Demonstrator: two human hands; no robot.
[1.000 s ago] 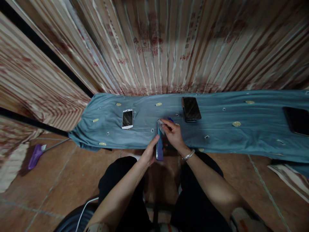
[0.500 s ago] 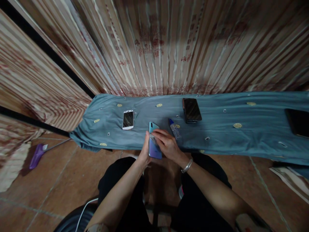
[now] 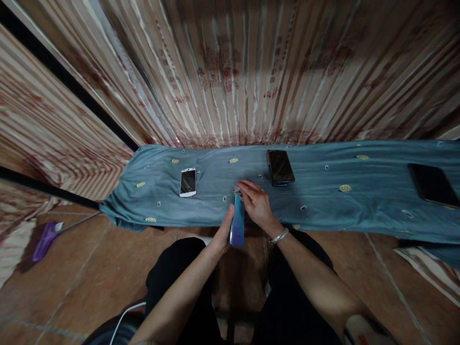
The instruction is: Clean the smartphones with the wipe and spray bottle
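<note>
Nearest, a seated person's legs in dark trousers (image 3: 176, 287) are spreading apart over a brown tiled floor (image 3: 89, 282). At near left, a white cable (image 3: 124, 318) is curving over a dark rounded object (image 3: 108, 330).

Between and beyond the knees, the left hand (image 3: 224, 232) is gripping a blue-purple phone (image 3: 237, 227) from its left side, the thumb lying along the edge; the other left fingers are mostly hiding, so their spread cannot be told. The phone is tilting at the near edge of a long bench, its far end reaching over the cover. The right hand (image 3: 257, 203), wearing a silver bracelet (image 3: 279, 235), is pinching a small pale grey cloth (image 3: 236, 189) at the phone's far end, thumb and fingers pressing together.

Farther off, a teal patterned cover (image 3: 323, 211) is draping the bench and bearing several devices. A white phone (image 3: 188, 182) is lying at left, a stack of dark devices (image 3: 281, 166) is sitting right of centre, and a black device (image 3: 433, 184) is resting at far right. On the floor at left, a purple broom head (image 3: 45, 239) is lying. Farthest, a striped curtain (image 3: 223, 72) is hanging behind the bench.
</note>
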